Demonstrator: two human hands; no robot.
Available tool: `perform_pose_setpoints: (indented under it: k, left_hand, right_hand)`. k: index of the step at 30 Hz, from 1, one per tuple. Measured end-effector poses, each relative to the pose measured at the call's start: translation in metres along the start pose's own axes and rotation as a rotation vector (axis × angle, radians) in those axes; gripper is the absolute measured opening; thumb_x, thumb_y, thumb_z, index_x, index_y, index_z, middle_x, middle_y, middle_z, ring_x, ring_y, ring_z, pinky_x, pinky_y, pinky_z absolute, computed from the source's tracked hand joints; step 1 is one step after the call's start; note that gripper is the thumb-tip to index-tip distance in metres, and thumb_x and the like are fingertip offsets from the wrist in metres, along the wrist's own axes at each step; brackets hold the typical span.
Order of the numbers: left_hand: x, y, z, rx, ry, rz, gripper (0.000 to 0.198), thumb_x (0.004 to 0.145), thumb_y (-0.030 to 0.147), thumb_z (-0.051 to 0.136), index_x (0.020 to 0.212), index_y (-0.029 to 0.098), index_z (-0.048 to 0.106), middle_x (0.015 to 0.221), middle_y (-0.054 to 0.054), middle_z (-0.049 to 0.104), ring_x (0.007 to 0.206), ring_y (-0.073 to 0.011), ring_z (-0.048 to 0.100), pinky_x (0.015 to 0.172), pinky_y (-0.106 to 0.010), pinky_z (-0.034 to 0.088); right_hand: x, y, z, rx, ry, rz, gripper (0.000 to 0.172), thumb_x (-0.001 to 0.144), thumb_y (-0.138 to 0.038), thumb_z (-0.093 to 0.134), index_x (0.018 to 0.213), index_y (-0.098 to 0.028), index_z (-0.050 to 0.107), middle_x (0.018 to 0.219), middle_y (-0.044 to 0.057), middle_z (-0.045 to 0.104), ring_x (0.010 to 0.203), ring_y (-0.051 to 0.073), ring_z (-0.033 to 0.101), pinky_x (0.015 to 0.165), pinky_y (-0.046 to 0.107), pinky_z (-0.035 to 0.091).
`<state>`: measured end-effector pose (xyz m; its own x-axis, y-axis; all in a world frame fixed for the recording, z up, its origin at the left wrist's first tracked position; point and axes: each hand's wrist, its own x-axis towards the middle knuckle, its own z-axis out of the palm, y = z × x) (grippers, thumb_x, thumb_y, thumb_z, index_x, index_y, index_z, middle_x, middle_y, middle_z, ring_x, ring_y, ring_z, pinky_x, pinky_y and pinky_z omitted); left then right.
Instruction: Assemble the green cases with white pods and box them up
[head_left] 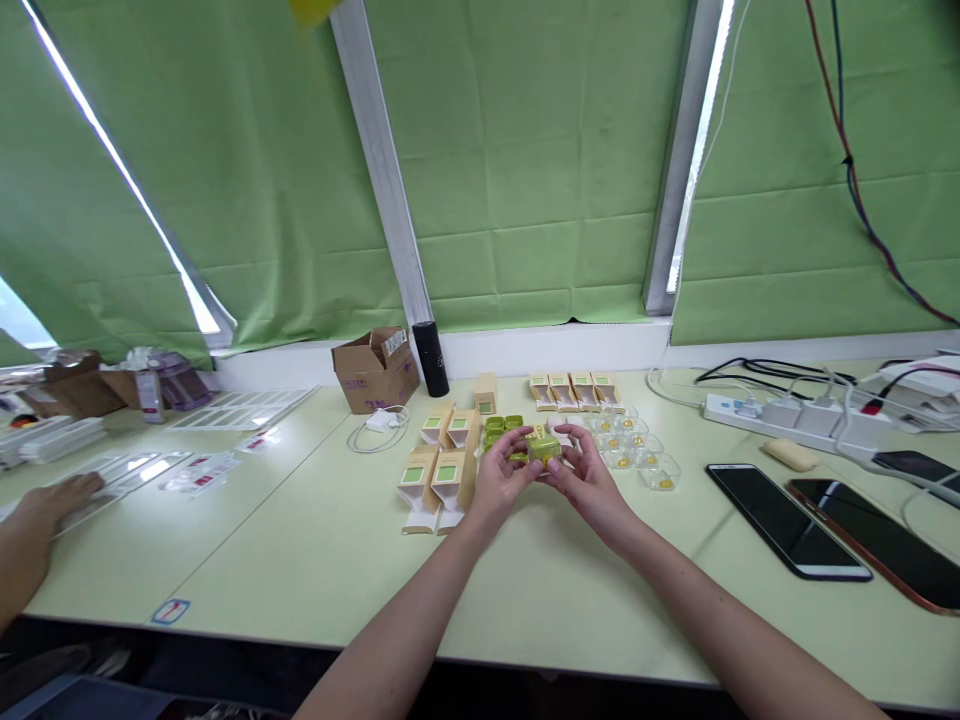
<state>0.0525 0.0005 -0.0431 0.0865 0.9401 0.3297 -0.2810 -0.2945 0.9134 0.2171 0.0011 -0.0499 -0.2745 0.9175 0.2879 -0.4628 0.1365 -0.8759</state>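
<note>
Between my fingertips, a small green case with a yellowish top is held above the table. My left hand grips its left side, and my right hand grips its right side. Several similar green pieces lie just behind my left hand, partly hidden by it. To the right sit several clear plastic shells with small yellow spots inside. Left of my hands stand open beige cartons with green squares and white flaps. More beige cartons line up farther back.
A cardboard box and a black bottle stand at the back. Phones, a power strip and cables occupy the right. At far left, another person's hand rests on clear strips near plastic sheets.
</note>
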Motion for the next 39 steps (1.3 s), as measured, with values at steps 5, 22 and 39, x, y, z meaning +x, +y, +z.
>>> perform_pose_setpoints:
  k: [5, 22, 39]
  left_hand:
    - [-0.003, 0.002, 0.005, 0.098, 0.002, 0.083, 0.061, 0.073, 0.027, 0.093, 0.128, 0.022, 0.068, 0.120, -0.013, 0.070, 0.109, -0.0270, 0.067, 0.088, -0.035, 0.054]
    - [0.000, 0.002, 0.007, 0.196, 0.018, 0.123, 0.052, 0.079, 0.037, 0.089, 0.123, 0.021, 0.067, 0.115, -0.010, 0.071, 0.106, -0.0232, 0.067, 0.090, -0.034, 0.054]
    - [0.000, -0.009, 0.004, 0.324, 0.042, 0.127, 0.063, 0.082, 0.038, 0.085, 0.137, 0.021, 0.059, 0.124, -0.013, 0.071, 0.115, -0.0254, 0.067, 0.093, -0.036, 0.054]
  right_hand:
    - [-0.001, -0.004, 0.001, -0.084, 0.045, -0.007, 0.058, 0.082, -0.057, 0.083, 0.126, -0.036, 0.052, 0.107, 0.002, 0.069, 0.092, 0.022, 0.075, 0.098, 0.048, 0.058]
    - [0.000, -0.005, -0.003, -0.173, 0.027, -0.025, 0.055, 0.083, -0.054, 0.082, 0.128, -0.037, 0.056, 0.103, -0.002, 0.058, 0.095, 0.020, 0.071, 0.105, 0.048, 0.056]
    - [0.003, -0.001, -0.003, 0.229, 0.073, 0.027, 0.048, 0.079, -0.044, 0.089, 0.113, -0.029, 0.059, 0.100, 0.003, 0.079, 0.088, 0.024, 0.077, 0.091, 0.046, 0.059]
